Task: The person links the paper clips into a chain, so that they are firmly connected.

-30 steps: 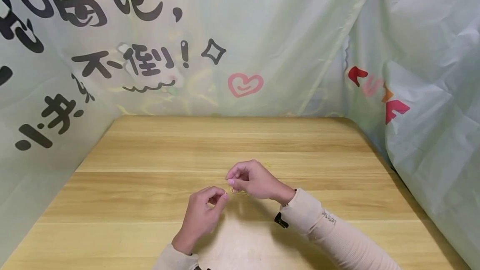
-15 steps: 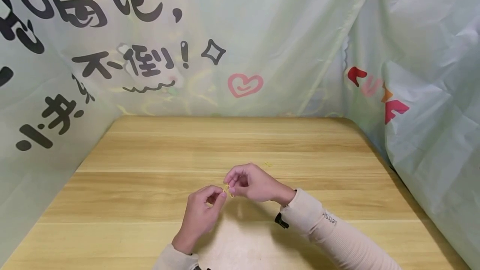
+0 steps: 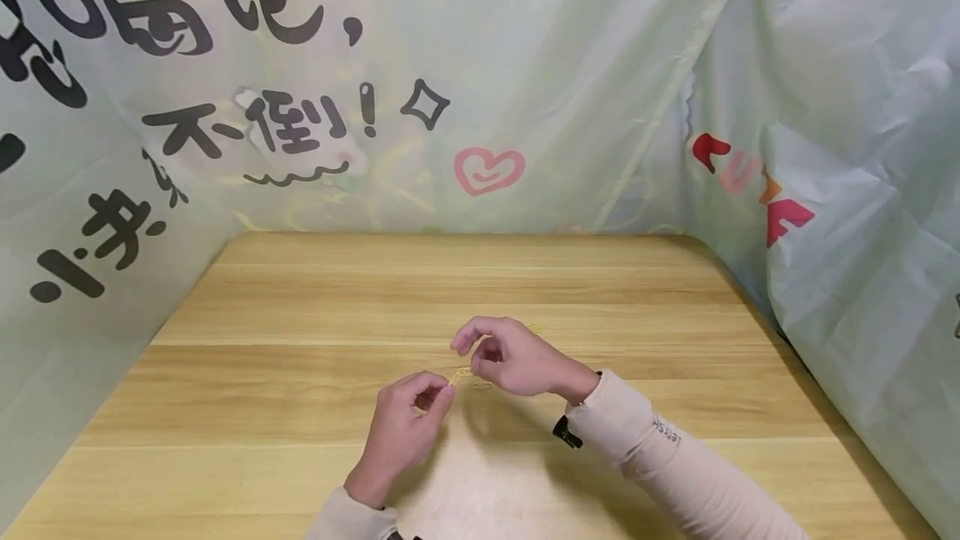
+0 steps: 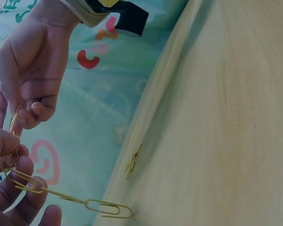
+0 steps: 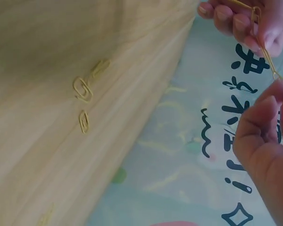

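Observation:
My left hand (image 3: 411,423) pinches a chain of gold paper clips (image 4: 108,209) between thumb and fingers. In the left wrist view, several linked clips hang below that hand's fingers, and one stands up out of the grip. My right hand (image 3: 521,359) is just to the right and slightly farther back, its thumb and a finger pinching the far end of this upper paper clip (image 3: 463,372). Seen from the right wrist, the clip (image 5: 269,59) stretches between both hands. Fingers partly cover the joint between clips.
A loose paper clip (image 3: 482,386) lies on the wooden table (image 3: 300,415) below my right hand. More loose clips (image 5: 83,89) lie nearby, with others (image 5: 46,216) farther off. Printed curtains (image 3: 585,107) stand behind and beside the table.
My right hand first came closer to the left, then drew slightly right and back, with its upper fingers lifting. A clip now spans the gap between the hands. The left hand stays almost still.

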Available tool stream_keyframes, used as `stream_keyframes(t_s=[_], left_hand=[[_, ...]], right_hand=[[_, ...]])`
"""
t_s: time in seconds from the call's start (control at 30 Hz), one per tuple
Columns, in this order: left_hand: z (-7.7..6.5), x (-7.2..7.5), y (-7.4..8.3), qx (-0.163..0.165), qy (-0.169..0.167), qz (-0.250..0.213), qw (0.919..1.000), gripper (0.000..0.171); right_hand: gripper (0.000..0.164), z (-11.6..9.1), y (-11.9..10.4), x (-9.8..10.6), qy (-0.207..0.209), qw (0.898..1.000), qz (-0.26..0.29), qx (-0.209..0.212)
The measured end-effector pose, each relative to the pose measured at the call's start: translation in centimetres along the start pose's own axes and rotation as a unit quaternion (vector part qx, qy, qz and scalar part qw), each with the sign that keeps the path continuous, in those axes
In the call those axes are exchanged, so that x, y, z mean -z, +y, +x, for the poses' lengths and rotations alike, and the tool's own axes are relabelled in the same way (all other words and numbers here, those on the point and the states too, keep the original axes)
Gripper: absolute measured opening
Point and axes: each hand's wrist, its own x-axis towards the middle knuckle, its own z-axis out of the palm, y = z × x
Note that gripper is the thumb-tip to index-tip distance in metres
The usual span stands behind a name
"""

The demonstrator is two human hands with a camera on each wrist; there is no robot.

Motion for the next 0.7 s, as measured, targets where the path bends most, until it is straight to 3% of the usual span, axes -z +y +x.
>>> stream_keyframes(t_s=[0.27,0.47,0.7], left_hand=[[0.0,0.0,0.2,0.015,-0.013,0.004,0.9998,0.003],[-0.1,-0.1,-0.1,-0.011,0.0,0.012,0.9999,0.018],[-0.1,-0.2,0.0,-0.021,0.003,-0.016,0.9996,0.01]], right_hand=[[0.019,0.4,-0.3,-0.2,0.078,0.994,-0.062,0.042],[0.023,0.6,-0.6,-0.6,0.053,0.994,-0.062,0.075],[0.024,0.7,-0.5,-1.3,0.031,0.992,-0.068,0.103]])
